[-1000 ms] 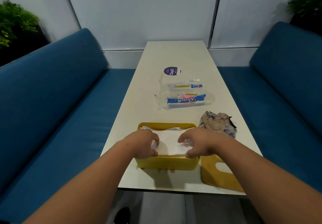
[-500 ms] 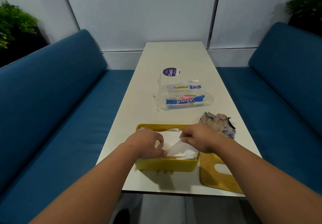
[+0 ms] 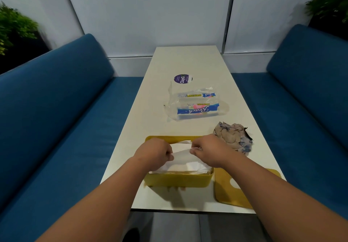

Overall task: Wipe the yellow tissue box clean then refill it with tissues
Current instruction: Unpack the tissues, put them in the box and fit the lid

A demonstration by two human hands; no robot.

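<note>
The open yellow tissue box [image 3: 178,180] sits near the table's front edge with a stack of white tissues [image 3: 188,166] inside. My left hand [image 3: 155,153] and my right hand [image 3: 209,150] hover over the box, each pinching an end of the top tissue, which is lifted between them. The box's yellow lid [image 3: 233,191], with its slot, lies flat on the table to the right of the box, partly under my right forearm.
A crumpled patterned cloth [image 3: 233,138] lies behind the lid. Farther back is a clear tissue wrapper [image 3: 195,106] with blue labels, and a round purple sticker [image 3: 182,79]. The white table [image 3: 188,62] runs between two blue sofas [image 3: 56,109].
Both hands went from pressing on the tissue stack to pinching the top tissue and raising it above the box. The view shifted slightly.
</note>
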